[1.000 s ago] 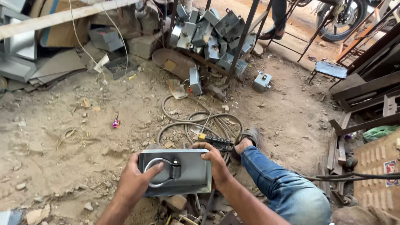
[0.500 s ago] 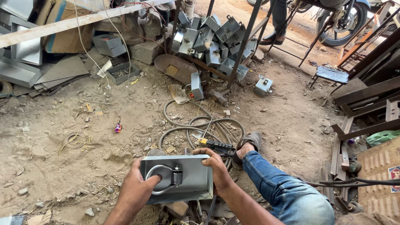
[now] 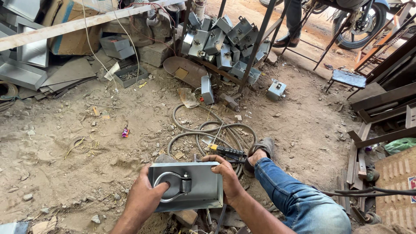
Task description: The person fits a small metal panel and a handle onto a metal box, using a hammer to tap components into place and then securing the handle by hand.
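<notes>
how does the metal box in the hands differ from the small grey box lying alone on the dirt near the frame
The held metal box is larger, flat-faced with a curved handle, gripped by the left hand and right hand. The small grey box lies untouched and tilted on the dirt. Both are grey sheet metal.

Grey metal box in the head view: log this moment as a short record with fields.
held item: grey metal box with a curved handle on its face
left hand: grips the box's left end, thumb at the handle
right hand: clasps the box's right edge
ground: dirt floor, coiled hose just beyond the box
near the right hand: screwdriver lying on the hose
background: pile of similar metal boxes under a metal frame
person's leg: blue jeans, sandalled foot
</notes>
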